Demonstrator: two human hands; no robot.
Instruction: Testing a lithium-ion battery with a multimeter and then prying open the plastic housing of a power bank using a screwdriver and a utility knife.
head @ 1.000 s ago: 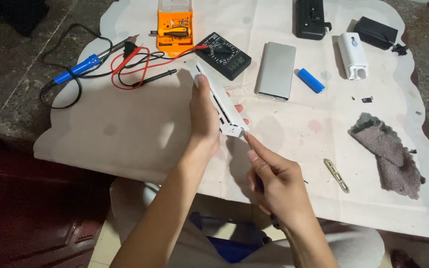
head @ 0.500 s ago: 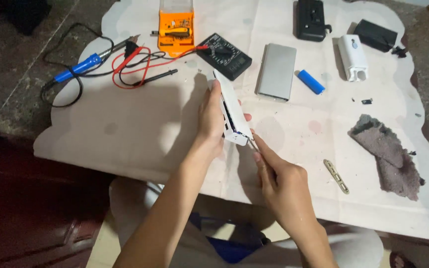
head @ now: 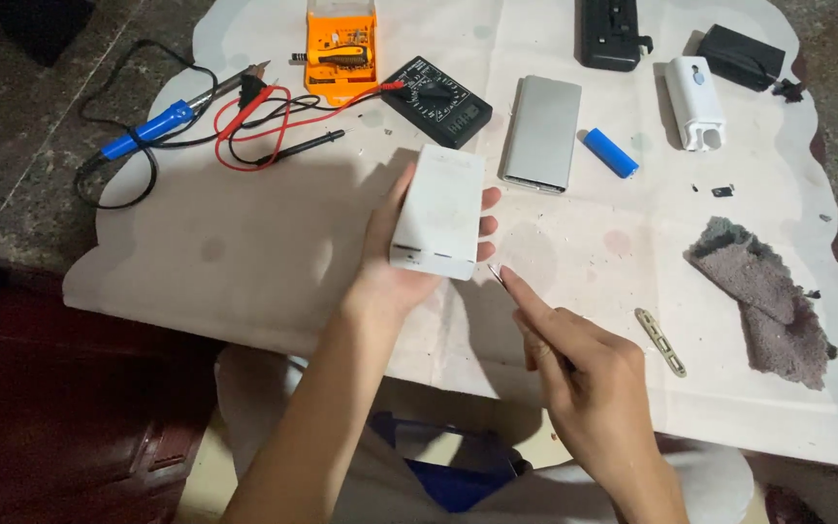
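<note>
Head view. My left hand [head: 395, 267] holds a white box-shaped casing [head: 438, 212] above the paper-covered table [head: 244, 252]; my grip is closed on it, thumb along its left edge and fingertips showing past its right edge. The casing is a smooth, matte, rectangular block, its broad face up and its short end, with small dark openings, turned toward me. My right hand [head: 589, 374] pinches a thin pointed tool [head: 497, 276], the tip just beside the casing's lower right corner; whether it touches I cannot tell. On the table: a flat brushed-metal slab [head: 542, 132], a blue cylindrical cell [head: 611, 153], a black multimeter [head: 438, 101] with red leads, a blue-handled soldering iron [head: 152, 128], and a frayed grey cloth [head: 763, 296].
</note>
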